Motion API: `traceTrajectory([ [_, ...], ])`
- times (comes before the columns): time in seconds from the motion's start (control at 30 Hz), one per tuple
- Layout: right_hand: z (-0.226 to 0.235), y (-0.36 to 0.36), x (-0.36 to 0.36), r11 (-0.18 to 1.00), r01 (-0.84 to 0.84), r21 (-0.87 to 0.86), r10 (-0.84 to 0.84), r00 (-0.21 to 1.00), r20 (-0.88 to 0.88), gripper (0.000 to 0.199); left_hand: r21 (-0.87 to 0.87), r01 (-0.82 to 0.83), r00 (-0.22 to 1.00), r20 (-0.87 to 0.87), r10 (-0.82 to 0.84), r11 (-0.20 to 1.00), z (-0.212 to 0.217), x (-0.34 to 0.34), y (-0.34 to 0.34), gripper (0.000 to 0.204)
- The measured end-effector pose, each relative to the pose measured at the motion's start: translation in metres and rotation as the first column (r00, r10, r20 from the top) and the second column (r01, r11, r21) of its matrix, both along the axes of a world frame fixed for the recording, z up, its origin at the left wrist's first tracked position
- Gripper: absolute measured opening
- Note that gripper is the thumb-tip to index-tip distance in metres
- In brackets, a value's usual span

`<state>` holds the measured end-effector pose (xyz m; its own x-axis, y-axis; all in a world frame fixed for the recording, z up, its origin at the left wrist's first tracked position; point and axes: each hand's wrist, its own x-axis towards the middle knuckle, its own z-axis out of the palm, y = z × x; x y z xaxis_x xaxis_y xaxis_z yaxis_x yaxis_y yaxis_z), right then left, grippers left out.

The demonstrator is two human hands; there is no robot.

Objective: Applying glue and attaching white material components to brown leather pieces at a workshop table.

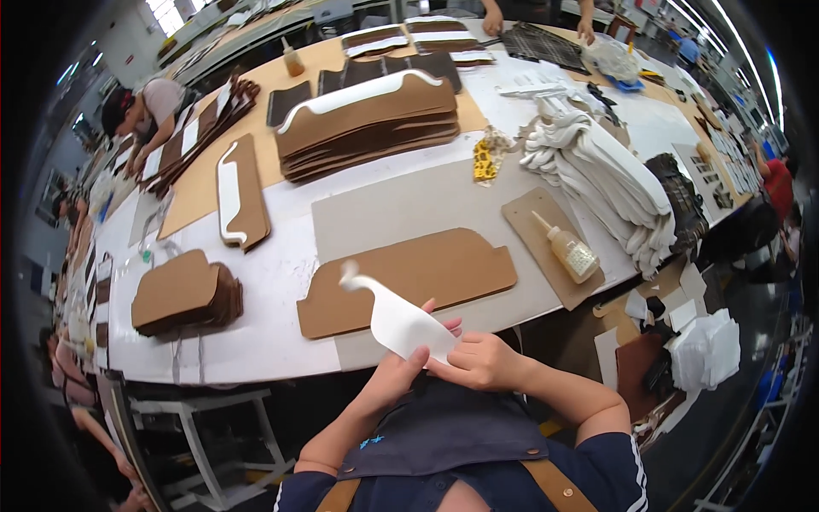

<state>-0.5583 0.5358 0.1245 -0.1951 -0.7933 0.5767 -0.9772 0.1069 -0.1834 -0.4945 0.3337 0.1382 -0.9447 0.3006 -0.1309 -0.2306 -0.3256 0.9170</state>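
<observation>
Dark apron (448, 427) closest, worn over a navy top, brown straps. Desk (264, 290) next and biggest, mostly white, with pale wood-toned areas toward the back. Grey sheet (358, 213) flat on its middle. Tall stack of brown panels (371, 136) beyond the sheet, one white shaped strip (358, 98) lying along its top. Heap of white strips (597, 166) on right side, layered, draping toward the near edge. Single long brown panel (409, 282) flat in front of the person, mostly on the grey sheet. Shorter brown stack (179, 290) to its left, edges uneven. Brown board (533, 226) to its right, set at a slant. Narrow-looking brown piece (256, 196) farther back left, another white strip (229, 196) on it. Held white piece (397, 320) is in both hands, in front of the long panel's near edge, curved far end up over the panel, tip blurred; contact with panel can't be told. Left hand (399, 374) grips it, thumb on top, fingers partly hidden behind. Right hand (482, 360) pinches the lower right end, fingers curled. Nozzled bottle (572, 253) lies on the brown board. Yellow-black scrap (485, 160) sits left of the heap. Amber bottle (293, 61) stands at back, smallest.
</observation>
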Motion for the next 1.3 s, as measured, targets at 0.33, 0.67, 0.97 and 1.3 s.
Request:
traceTrajectory([
  [0.33,-0.029,-0.026,-0.006,0.939,0.317,-0.135,-0.087,0.596,0.798,0.034,0.066,-0.382,0.908,-0.157,0.388,0.922,-0.002,0.004,-0.012,0.055],
  [0.67,-0.035,-0.011,-0.054,0.919,0.393,-0.009,-0.025,0.082,0.996,0.015,-0.303,-0.883,0.452,-0.754,0.477,0.358,-0.045,-0.015,-0.079,0.021],
  [0.97,-0.044,-0.043,-0.102,0.858,0.512,0.043,-0.5,0.811,0.304,0.029,-0.562,-0.827,0.556,-0.822,-0.124,0.014,-0.062,-0.074,-0.105,0.044],
  [1.3,-0.069,-0.068,-0.114,0.804,0.593,-0.043,-0.585,0.803,0.115,0.036,-0.564,-0.815,0.577,-0.81,-0.1,-0.137,-0.087,-0.089,-0.111,0.04],
])
